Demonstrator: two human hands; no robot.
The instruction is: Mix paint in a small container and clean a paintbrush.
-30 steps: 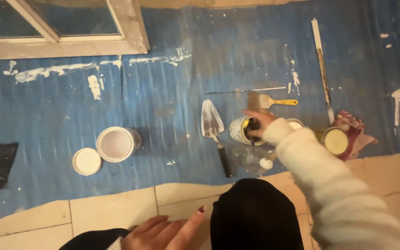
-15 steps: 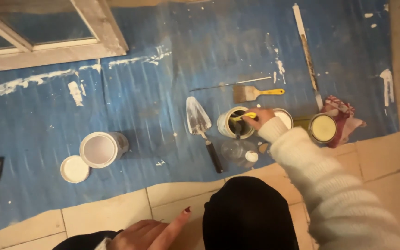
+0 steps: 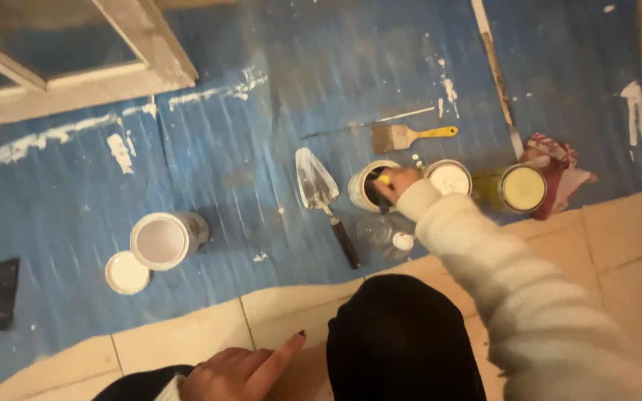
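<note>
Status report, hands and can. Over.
Right hand grips a tool in the open can. Left hand rests on knee, empty. Trowel lies beside can.

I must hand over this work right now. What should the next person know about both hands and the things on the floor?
Right hand: shut on a yellow-handled tool, its tip dipped in the open tin on the blue sheet.
Left hand: empty, resting low over the floor tiles, one finger stretched out.
Nearby: trowel left of the tin, brush behind it, two more round tins to the right by a red cloth.
Farther left: white tub with its lid off beside it.
Done: tins opened. What the tin holds is hidden.
</note>
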